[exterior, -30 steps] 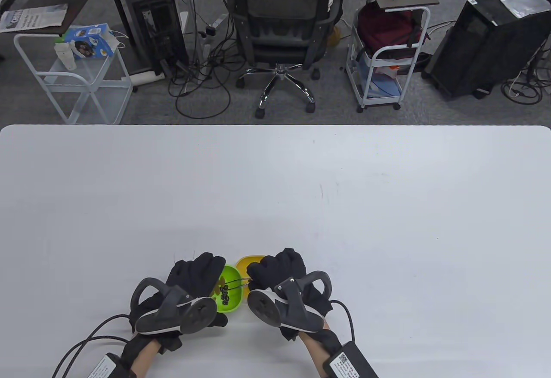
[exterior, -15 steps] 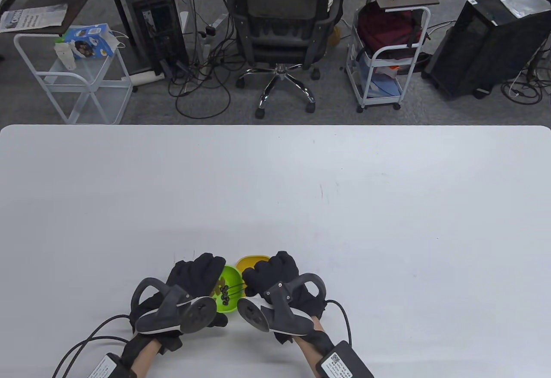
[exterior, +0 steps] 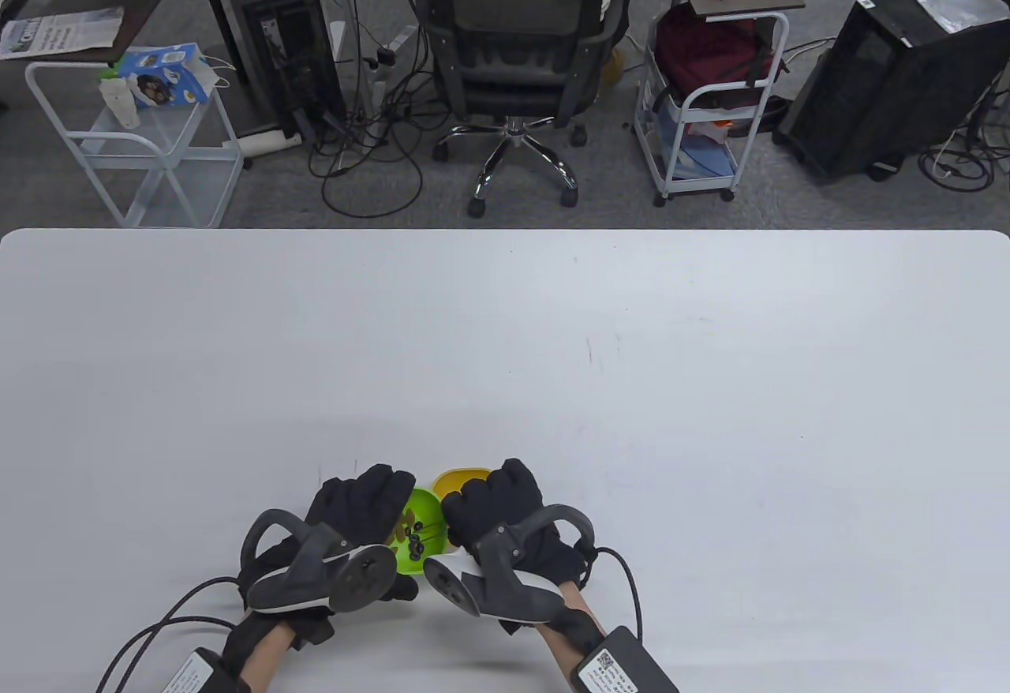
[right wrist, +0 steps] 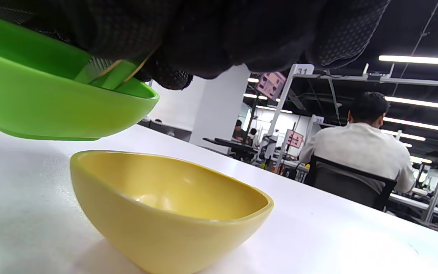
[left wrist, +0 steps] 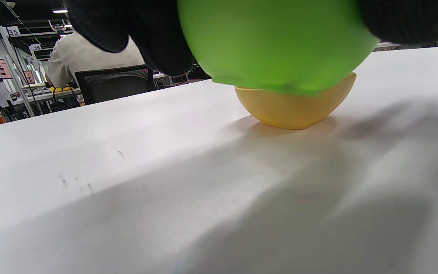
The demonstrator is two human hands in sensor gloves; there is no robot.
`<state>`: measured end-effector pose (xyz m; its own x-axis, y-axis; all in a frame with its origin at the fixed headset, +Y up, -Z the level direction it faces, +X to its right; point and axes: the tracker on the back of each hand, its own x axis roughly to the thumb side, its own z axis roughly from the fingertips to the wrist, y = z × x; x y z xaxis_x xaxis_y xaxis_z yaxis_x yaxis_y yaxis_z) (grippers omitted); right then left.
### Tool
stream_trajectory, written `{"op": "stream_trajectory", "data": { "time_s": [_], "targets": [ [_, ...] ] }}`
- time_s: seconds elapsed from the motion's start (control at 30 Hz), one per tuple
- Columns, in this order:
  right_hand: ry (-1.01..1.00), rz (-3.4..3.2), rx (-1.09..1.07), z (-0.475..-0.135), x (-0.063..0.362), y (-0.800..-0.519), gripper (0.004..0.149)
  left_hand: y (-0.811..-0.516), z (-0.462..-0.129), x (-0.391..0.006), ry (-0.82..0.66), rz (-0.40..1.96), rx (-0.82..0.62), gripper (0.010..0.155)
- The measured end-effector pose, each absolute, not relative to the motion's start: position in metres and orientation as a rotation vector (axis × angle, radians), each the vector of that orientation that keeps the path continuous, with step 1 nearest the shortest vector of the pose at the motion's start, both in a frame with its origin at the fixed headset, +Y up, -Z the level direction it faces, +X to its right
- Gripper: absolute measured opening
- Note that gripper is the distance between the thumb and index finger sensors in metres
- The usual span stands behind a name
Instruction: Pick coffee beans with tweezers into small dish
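The coffee beans are lying as a dark cluster inside the green dish, low in the table view and a little left of centre, between the two gloved hands. The thin metal tweezers are reaching leftward across that dish toward the beans; whether the tips are closing on a bean is too small to tell. The right hand is gripping the tweezers with its fingers curled tightly around them, and in the right wrist view the tweezer shaft is emerging from under the bunched black fingers and over the green rim. The left hand is cupping the green dish from its left side, fingers wrapped against the outer wall in the left wrist view. In the wrist views the green dish is appearing raised and tilted, its underside above the yellow dish rather than flat on the table. The yellow dish is sitting on the white table just behind and right of the green one, showing no beans inside in the right wrist view.
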<state>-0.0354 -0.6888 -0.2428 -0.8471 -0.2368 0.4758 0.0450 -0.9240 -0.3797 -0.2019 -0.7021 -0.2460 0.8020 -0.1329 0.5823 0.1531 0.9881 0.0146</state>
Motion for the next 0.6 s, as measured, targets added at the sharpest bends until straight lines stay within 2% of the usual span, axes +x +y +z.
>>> {"op": "stream_trajectory", "data": {
  "time_s": [0.6],
  "targets": [
    [0.514,-2.876,-0.768,-0.2448,-0.0317,-0.6835,0.043,-0.7021,-0.2455,-0.2018,-0.621,-0.155,-0.034,0.114]
  ]
}}
